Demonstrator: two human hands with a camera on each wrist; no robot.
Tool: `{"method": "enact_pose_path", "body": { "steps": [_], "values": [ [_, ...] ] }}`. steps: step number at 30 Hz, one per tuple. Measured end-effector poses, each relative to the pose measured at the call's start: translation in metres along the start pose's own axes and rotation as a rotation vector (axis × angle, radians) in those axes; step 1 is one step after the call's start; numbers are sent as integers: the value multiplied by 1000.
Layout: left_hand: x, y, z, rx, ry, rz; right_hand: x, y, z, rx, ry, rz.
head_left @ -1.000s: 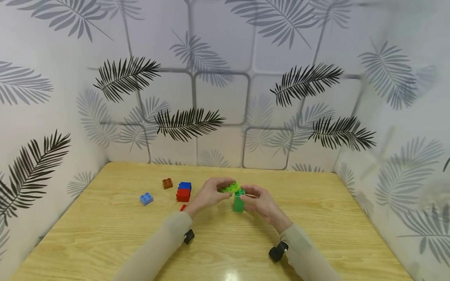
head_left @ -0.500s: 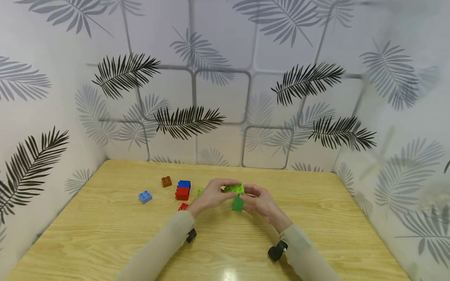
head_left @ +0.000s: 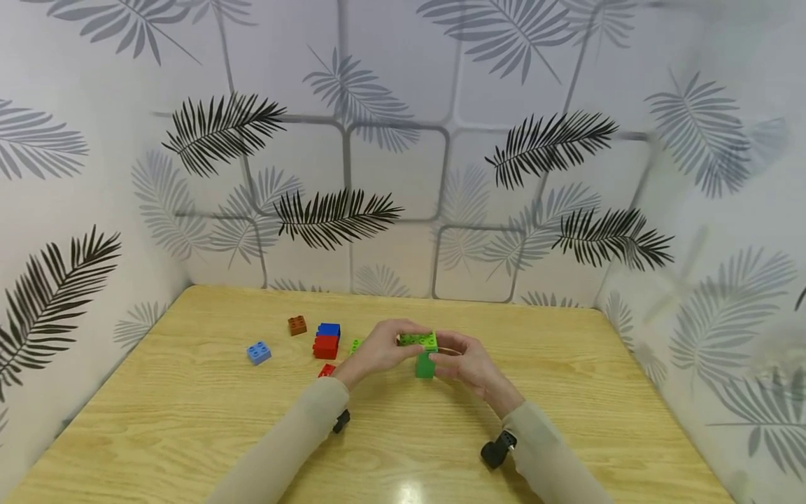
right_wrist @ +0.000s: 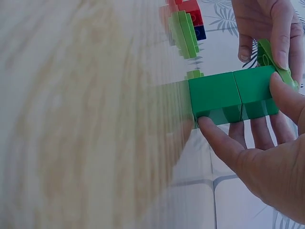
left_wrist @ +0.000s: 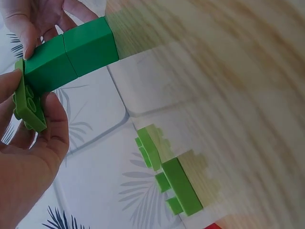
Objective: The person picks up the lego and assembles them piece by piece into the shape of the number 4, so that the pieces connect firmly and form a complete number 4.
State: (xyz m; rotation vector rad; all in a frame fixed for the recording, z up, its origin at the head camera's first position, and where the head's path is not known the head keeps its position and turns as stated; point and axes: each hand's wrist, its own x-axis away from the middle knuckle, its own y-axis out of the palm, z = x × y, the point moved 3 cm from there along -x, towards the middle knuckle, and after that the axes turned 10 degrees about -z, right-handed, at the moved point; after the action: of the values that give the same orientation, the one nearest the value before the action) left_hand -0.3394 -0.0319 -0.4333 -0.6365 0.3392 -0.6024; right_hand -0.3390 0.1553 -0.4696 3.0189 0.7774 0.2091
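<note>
Two dark green bricks stand stacked as a tower [head_left: 425, 365] on the table. My left hand [head_left: 380, 348] pinches a flat lime green brick [head_left: 427, 341] between thumb and fingers at the tower's top. In the left wrist view, this lime brick [left_wrist: 29, 109] lies against the tower's top end, studs outward, and part of it sticks out past the side. My right hand [head_left: 469, 364] grips the tower from the right; in the right wrist view its thumb is near the top of the dark green bricks [right_wrist: 233, 95] and a finger reaches their base.
Left of my hands lie a brown brick [head_left: 297, 325], a light blue brick [head_left: 259, 353], a blue brick [head_left: 329, 330] against a red brick [head_left: 325, 347], and a small red piece [head_left: 327, 370]. Lime green pieces [left_wrist: 183, 186] lie near my left wrist. Patterned walls [head_left: 397, 259] enclose the wooden table [head_left: 403, 434].
My left hand has moved the flat lime brick rightward onto the tower's top, covering its studs. A lime piece behind the left wrist has come into view. The right hand keeps its grip.
</note>
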Motion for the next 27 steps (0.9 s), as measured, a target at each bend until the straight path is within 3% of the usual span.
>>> {"method": "enact_pose_path", "body": {
  "steps": [27],
  "values": [
    [1, 3, 7, -38, -9, -8, 0, 1, 1, -10, 4, 20]
  ]
}}
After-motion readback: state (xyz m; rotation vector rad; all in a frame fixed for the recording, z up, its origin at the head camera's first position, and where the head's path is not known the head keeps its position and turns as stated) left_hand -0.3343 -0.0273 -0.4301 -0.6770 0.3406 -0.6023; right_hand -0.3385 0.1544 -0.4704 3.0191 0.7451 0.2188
